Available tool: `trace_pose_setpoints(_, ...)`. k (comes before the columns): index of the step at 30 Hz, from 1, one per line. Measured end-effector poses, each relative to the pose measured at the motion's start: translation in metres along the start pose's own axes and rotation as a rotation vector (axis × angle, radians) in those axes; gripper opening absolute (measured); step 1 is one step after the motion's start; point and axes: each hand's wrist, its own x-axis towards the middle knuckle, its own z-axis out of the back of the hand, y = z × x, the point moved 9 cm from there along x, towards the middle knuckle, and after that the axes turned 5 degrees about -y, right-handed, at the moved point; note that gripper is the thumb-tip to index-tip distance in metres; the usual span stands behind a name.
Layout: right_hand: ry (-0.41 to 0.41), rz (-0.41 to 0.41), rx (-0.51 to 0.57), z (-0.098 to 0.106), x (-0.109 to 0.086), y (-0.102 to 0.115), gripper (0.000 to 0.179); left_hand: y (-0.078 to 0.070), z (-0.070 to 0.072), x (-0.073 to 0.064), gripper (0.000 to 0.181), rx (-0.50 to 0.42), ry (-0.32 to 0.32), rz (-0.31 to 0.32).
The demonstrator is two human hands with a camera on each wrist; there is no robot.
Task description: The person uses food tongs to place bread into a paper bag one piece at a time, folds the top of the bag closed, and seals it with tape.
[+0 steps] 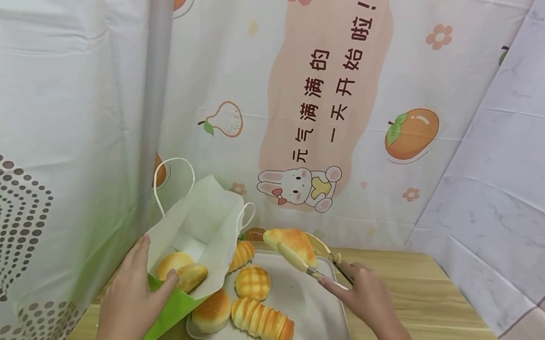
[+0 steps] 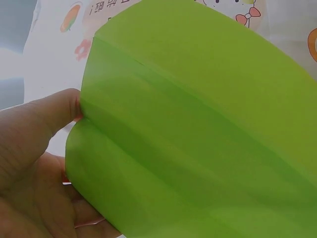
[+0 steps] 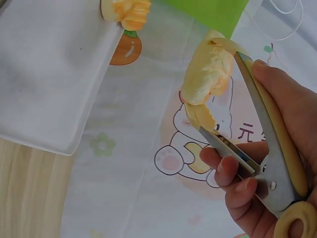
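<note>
My left hand (image 1: 134,293) grips the near edge of a green paper bag (image 1: 169,313) with a white inside. In the left wrist view, the thumb lies on one side of the green paper (image 2: 188,124) and the fingers on the other. Inside the tilted bag are a round bun (image 1: 175,263) and an oblong roll (image 1: 191,277). My right hand (image 1: 364,291) holds a pair of food tongs (image 1: 314,273), squeezed on a golden triangular bread (image 1: 292,243) raised above the tray. The right wrist view shows that bread (image 3: 210,72) between the tong tips, with fingers around the handles.
A pale tray (image 1: 316,327) lies on the wooden table (image 1: 413,293). It bears a crosshatched bun (image 1: 253,283), a ridged roll (image 1: 263,321), a brown-topped bun (image 1: 211,312) and another ridged bread (image 1: 243,256), partly behind the bag. A printed curtain (image 1: 243,68) hangs behind.
</note>
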Motion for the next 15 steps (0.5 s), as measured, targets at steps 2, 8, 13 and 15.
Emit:
trace_pose_setpoints(2,-0.005,0.004,-0.003,0.005,0.001,0.002,0.073,0.000,0.000,0.000,0.081,-0.001,0.001,-0.001)
trace_pose_setpoints(8,-0.045,0.040,-0.007,0.022,0.011,0.012,0.071,0.000,-0.001,0.000,0.081,-0.006,0.008,0.001)
trace_pose_setpoints(13,-0.048,0.039,-0.027,0.032,0.022,0.018,0.075,-0.001,-0.001,0.000,0.081,-0.005,0.001,-0.004)
trace_pose_setpoints(15,-0.049,0.043,-0.029,0.035,0.027,0.021,0.076,-0.001,-0.001,0.000,0.080,-0.004,-0.005,-0.008)
